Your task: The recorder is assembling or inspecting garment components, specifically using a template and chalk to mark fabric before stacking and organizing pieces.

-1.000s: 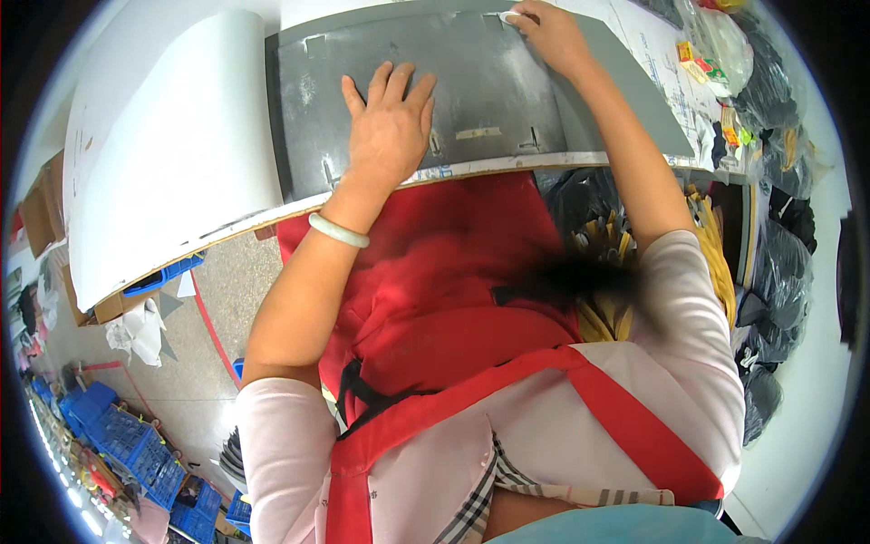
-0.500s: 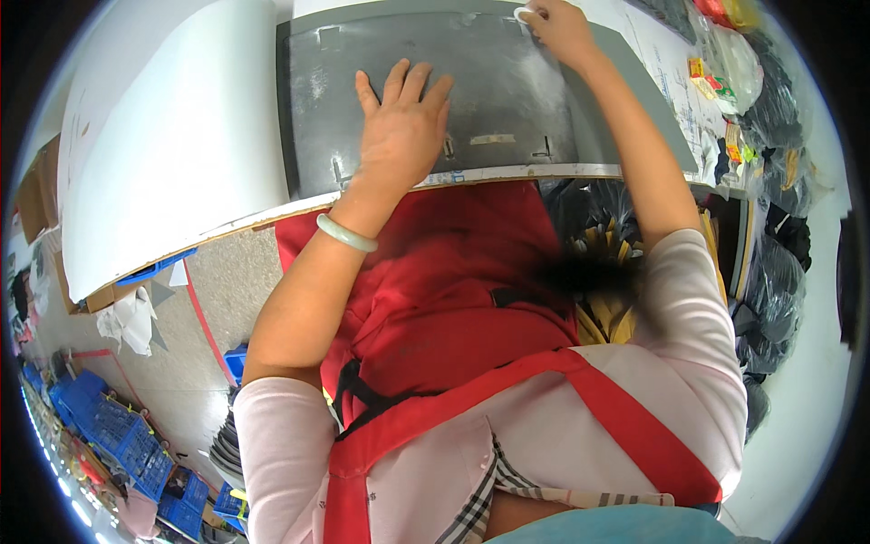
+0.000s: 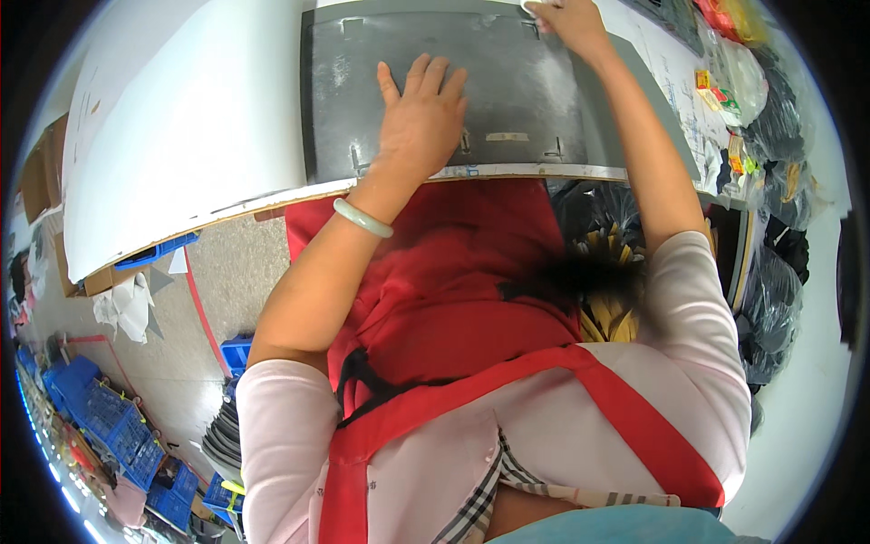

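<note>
Lower left, on the floor: blue plastic crates (image 3: 100,412), stacked and side by side; contents too small to make out. A brown cardboard box (image 3: 36,177) stands at the far left beside the white table (image 3: 181,118); its contents are hidden.

The table's near edge runs from lower left up to the right. The grey panel (image 3: 507,100) lies flat on the table, its near edge flush with the table edge, bare white surface to its left.

The left hand (image 3: 421,113) rests open, palm down, fingers spread, on the panel near its front edge; a pale green bangle (image 3: 362,218) sits on the wrist. The right hand (image 3: 566,23) is at the panel's far right corner, pinching a small white piece; grip partly cut off by the rim.

Right of the panel: black bags (image 3: 770,299), heaped close.
</note>
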Available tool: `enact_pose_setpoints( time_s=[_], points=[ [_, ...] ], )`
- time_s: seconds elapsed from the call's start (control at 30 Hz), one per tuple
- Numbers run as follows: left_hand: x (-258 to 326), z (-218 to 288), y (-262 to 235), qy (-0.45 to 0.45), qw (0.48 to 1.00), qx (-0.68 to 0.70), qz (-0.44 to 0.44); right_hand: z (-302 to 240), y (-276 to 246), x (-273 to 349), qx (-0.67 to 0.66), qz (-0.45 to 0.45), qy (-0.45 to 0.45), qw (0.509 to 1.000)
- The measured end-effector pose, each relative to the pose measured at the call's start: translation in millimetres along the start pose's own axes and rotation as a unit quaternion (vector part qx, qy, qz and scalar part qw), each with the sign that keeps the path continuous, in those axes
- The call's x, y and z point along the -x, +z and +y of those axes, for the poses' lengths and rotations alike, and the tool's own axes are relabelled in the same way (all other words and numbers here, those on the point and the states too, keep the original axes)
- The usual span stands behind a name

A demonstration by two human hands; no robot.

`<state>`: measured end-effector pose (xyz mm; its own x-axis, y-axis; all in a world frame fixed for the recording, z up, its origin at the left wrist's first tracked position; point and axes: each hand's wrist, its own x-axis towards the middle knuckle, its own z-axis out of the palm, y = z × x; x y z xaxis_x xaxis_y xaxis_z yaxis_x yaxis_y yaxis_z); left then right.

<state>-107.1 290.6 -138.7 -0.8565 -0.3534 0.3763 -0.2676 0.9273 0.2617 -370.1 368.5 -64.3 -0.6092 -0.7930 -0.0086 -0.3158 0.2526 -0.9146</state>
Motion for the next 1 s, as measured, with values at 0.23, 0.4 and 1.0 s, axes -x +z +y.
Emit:
enact_pose_setpoints(
  time_s=[0.23, 0.4, 1.0],
  points=[
    [-7, 10, 5, 0.018, 1.000, -0.001, -0.015, -6, 92, -33, 0.156, -0.039, -0.135, 0.978],
    [-6, 10, 5, 0.015, 1.000, -0.007, -0.018, -31, 144, -49, 0.245, -0.068, -0.227, 0.940],
    [-7, 8, 7, 0.013, 1.000, 0.006, -0.018, -46, 160, -60, 0.307, -0.066, -0.207, 0.927]
  ],
)
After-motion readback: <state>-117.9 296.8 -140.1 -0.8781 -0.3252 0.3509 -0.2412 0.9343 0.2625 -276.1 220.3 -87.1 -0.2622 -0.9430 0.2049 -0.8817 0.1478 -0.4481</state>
